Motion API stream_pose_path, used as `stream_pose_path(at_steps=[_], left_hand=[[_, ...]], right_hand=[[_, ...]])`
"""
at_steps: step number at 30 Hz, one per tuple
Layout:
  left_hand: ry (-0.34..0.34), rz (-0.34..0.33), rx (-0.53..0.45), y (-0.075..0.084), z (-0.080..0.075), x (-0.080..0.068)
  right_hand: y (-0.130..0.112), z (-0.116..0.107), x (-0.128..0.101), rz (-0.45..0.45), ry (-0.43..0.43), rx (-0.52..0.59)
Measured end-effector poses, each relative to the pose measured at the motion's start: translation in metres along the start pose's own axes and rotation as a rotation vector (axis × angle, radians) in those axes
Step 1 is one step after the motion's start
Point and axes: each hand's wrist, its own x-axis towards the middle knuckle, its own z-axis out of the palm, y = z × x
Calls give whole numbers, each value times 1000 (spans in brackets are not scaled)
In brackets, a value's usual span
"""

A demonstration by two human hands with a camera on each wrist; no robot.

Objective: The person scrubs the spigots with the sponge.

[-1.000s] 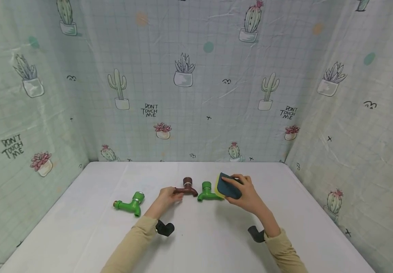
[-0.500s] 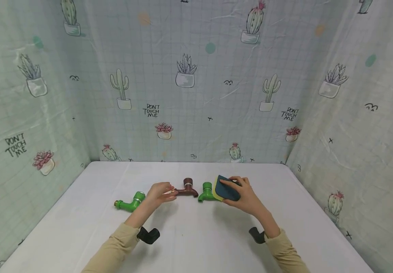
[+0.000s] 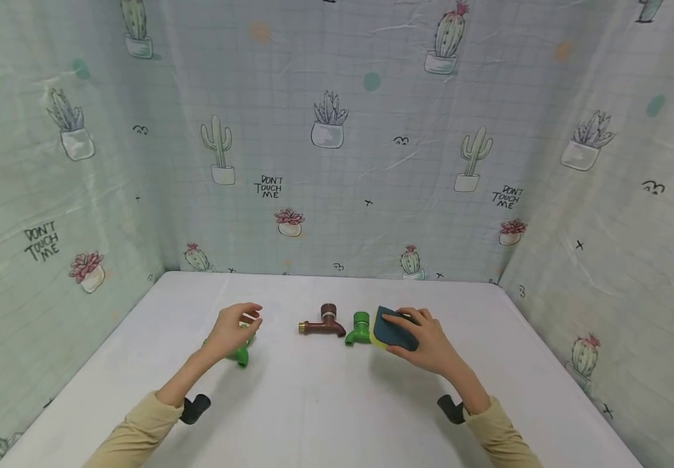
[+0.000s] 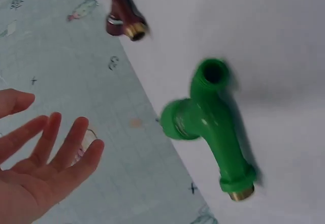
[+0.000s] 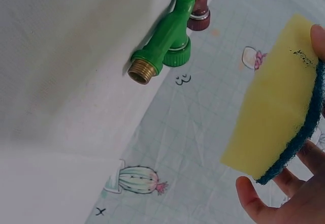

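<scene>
Step in hand, as judged: reach for next tap to wipe. Left hand (image 3: 230, 331) hovers over left green tap (image 3: 240, 355), fingers spread wide, nothing gripped; wrist view shows gap between palm and tap (image 4: 213, 127). Right hand (image 3: 424, 341) holds sponge (image 3: 392, 329), yellow face toward right green tap (image 3: 359, 328), at its 3 o'clock. Brown tap (image 3: 322, 321) lies between green ones, centre of surface (image 3: 337, 403). Next move likely calls for left fingers closing round tap body, then lift toward sponge.

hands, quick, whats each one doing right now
Left hand: open, fingers spread above the green tap, holding nothing.
Right hand: holding the sponge, yellow foam with a blue scrub side.
</scene>
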Motion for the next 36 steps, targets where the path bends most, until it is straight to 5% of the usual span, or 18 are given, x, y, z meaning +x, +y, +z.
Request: stream_pose_path(at_steps=[6,11,14,22,28,36], left_hand=[[-72,252,439,-32,-1,-10],[-86,429,678,-58,4,-17],[-121,456,720,-67,4,-22],[-276,358,730,-80,3,-26],[-339,362,714,-80,9,-24],[-282,457,771,-71,10,-23]], right_hand=[[2,-1,0,0,3,-7],[-2,-3,2,-21,-3,-3],[-4,-2,4,-27,-14,-15],[-5,4,4,-33,-31,-28],[-5,1,0,-19,-39,-38],[-7,2,-1,-28,-37,-20]])
